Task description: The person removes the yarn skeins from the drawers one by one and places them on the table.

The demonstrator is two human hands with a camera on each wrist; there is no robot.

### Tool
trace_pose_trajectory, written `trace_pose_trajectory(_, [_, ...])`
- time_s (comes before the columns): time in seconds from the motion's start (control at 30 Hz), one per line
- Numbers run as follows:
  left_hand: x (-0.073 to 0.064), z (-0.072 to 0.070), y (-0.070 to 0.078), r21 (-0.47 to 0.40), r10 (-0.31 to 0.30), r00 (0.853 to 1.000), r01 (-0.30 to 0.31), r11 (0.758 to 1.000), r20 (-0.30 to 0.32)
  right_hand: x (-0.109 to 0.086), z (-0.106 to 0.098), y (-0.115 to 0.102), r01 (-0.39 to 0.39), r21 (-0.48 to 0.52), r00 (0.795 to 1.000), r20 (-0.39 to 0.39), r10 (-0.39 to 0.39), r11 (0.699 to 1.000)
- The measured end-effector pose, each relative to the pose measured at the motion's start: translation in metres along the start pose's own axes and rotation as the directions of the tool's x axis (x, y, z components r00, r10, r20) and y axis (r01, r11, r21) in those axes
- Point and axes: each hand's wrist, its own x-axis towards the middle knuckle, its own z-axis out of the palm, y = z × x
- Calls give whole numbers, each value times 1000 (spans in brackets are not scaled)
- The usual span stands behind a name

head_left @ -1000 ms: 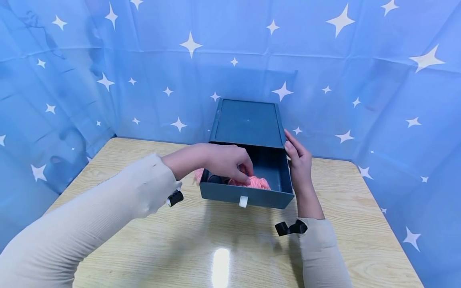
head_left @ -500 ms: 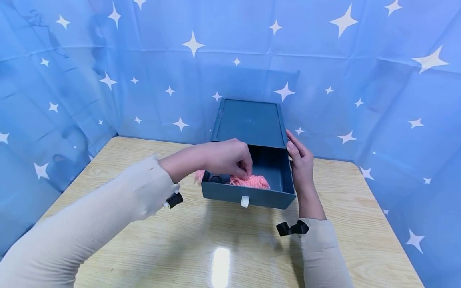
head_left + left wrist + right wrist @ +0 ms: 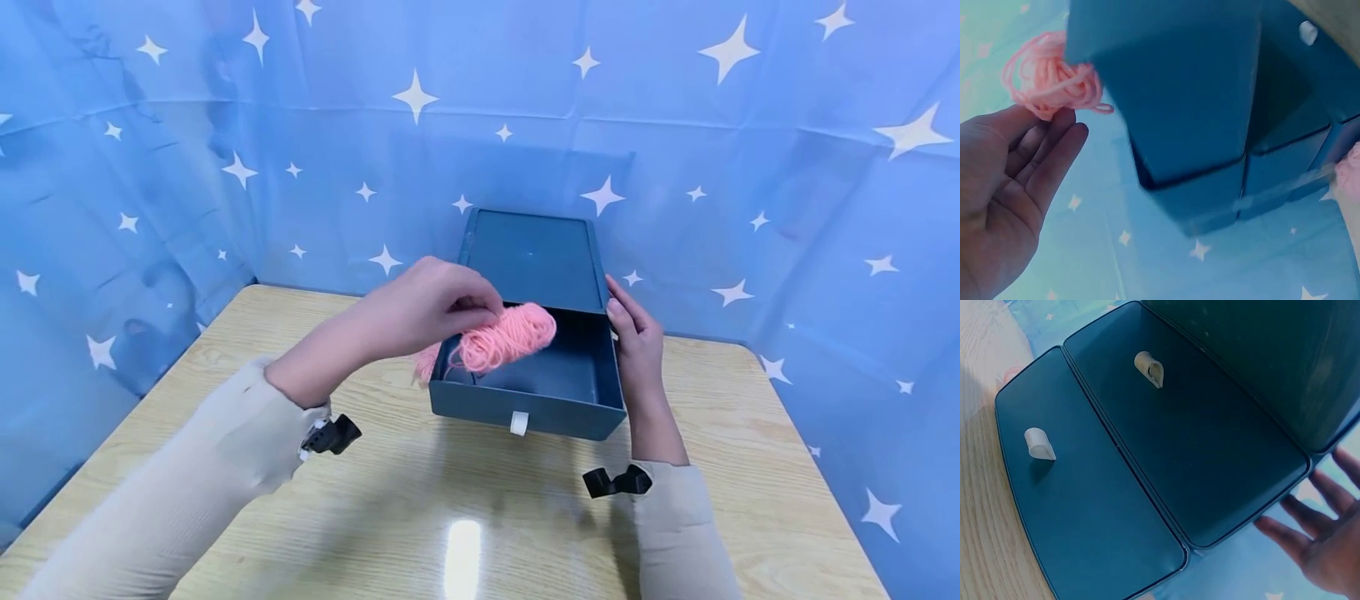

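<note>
Here you are with the pink yarn (image 3: 507, 337) up over the pulled-out top drawer (image 3: 555, 418), nearer that drawer's left end, the bundle tilted so its right end sits higher! Your left hand (image 3: 427, 304) has it pinched, thumb and fingers closing on the near edge of the strands, and a loose loop dangles from the left end. Across on the other side, your right hand (image 3: 640, 350) lies along the right side of the blue chest of drawers (image 3: 536, 258), thumb by the front edge, and the right wrist view gives us those fingers (image 3: 1310, 519) spread apart, tips against the casing. Below the drawer you have pulled out, two drawer fronts (image 3: 1191, 444) sit pushed in, each with a curled white pull tab (image 3: 1149, 369). Another pink clump (image 3: 426, 364) shows just beside the top drawer, out to its left, partly hidden behind your left hand and the drawer. All of it stands on the wood-grain table (image 3: 390, 500), a bright glare (image 3: 462, 558) near you, with the blue star-patterned cloth (image 3: 480, 75) rising behind
</note>
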Motion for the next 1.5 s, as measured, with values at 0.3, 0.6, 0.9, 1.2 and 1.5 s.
trace_pose_trajectory(0.3, [-29,-17,-20,44,-71,961,86,995,-268,0,-2,0,-2,12,1000,-10,2,1000])
trace_pose_trajectory(0.6, [-71,-27,-52,36,-212,840,264,964,-499,-1,-2,-2,2,14,1000,-14,-1,1000])
trace_pose_trajectory(0.9, [-114,-16,-89,15,-344,743,430,903,-574,-2,-2,-4,6,17,1000,-15,-6,1000])
trace_pose_trajectory(1.2, [-113,23,-131,56,-381,764,476,878,-521,-1,0,-2,28,25,999,-18,-28,999])
trace_pose_trajectory(1.5, [-110,64,-158,28,-481,747,554,832,-459,-2,4,-4,28,26,1000,-15,-28,999])
